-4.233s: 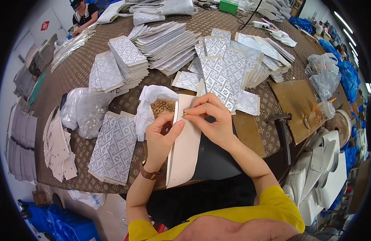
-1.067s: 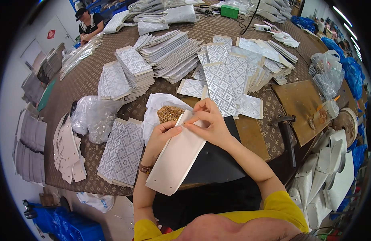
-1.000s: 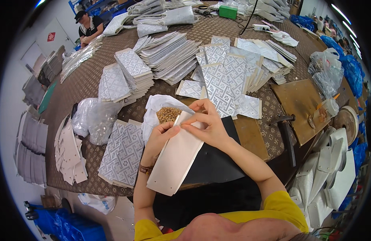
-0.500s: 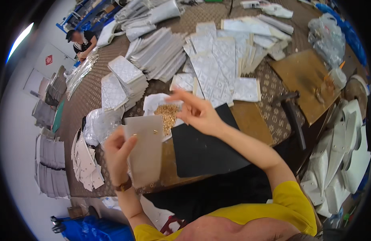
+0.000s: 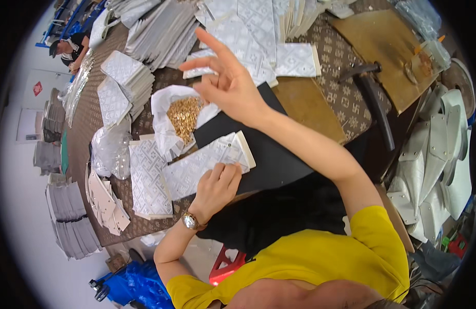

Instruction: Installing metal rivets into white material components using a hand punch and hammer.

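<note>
A pale panel with a silvery geometric pattern (image 5: 189, 167) lies patterned face up, partly across a black mat (image 5: 271, 159). My left hand (image 5: 216, 188), with a watch at the wrist, has its fingers curled over the panel's right end, beside a small hole or stud. A second patterned panel (image 5: 148, 177) lies at its left. My right hand (image 5: 230, 92) is raised above the mat's far corner, index finger stretched out and the others loosely bent; I see nothing held in it. Small gold metal pieces (image 5: 184, 118) fill a white wrapping (image 5: 163, 100) just left of that hand.
Stacks of patterned panels (image 5: 127, 90) cover the far side. A hammer (image 5: 374, 105) lies on the right, near a brown board (image 5: 387, 56). Clear plastic bags (image 5: 112, 152) and pale studded pieces (image 5: 106, 201) sit at left. A person (image 5: 70, 49) works at the far left.
The panel in my left hand has turned from its plain side to its patterned side and come down onto the mat. My left hand moved right; the whole view shifted.
</note>
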Motion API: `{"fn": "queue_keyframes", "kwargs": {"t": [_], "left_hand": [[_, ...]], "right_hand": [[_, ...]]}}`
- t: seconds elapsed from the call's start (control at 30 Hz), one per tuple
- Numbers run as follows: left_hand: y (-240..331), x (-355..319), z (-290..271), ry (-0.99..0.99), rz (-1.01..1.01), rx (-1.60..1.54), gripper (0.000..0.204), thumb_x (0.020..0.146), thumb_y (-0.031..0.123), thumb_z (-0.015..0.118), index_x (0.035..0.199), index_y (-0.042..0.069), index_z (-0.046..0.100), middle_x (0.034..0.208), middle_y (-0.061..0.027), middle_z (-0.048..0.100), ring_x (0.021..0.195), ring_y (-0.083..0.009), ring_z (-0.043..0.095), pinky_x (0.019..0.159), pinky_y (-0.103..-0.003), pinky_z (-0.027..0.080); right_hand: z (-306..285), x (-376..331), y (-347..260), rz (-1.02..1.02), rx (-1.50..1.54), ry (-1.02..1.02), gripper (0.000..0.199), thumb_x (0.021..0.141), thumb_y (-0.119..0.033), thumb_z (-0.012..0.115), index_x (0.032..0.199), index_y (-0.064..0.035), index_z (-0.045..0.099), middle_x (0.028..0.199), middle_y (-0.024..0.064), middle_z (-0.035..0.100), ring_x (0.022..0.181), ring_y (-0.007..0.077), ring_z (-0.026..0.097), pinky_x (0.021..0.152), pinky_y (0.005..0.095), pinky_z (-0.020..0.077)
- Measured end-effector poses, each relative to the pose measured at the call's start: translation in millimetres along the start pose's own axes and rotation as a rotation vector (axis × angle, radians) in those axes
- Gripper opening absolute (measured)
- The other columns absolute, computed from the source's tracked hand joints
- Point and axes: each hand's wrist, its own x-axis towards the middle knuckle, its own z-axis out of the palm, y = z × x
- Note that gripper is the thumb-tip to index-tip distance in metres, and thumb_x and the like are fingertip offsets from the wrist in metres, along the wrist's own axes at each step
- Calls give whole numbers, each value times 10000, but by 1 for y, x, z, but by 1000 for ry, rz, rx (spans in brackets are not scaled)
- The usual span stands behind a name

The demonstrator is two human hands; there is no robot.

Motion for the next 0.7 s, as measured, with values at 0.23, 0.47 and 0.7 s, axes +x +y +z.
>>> {"fn": "queue_keyframes", "kwargs": {"t": [0.23,0.47,0.7], "left_hand": [[5,-9,-3,-78,-63,-49,408,850,81,644,1250,3,661,1076,-59,584,1001,-213,615,751,-309,522],[12,-24,2,-43,-206,-245,466,876,8,610,1341,13,631,1309,-104,595,1204,-296,578,1004,-429,468],[3,-37,14,48,-180,-297,506,899,66,575,1404,32,594,1443,-85,566,1288,-266,547,1037,-418,439]], "right_hand": [[-2,7,-15,48,-64,187,643,912,100,569,1504,-122,452,1158,87,680,665,16,552,575,217,480],[-45,-17,-96,-77,-526,417,376,979,12,610,1347,-62,626,1067,20,689,749,55,562,666,217,477],[-167,-124,-173,11,-2244,285,338,974,-225,710,1257,-47,662,1111,132,677,996,360,632,946,419,482]]}}
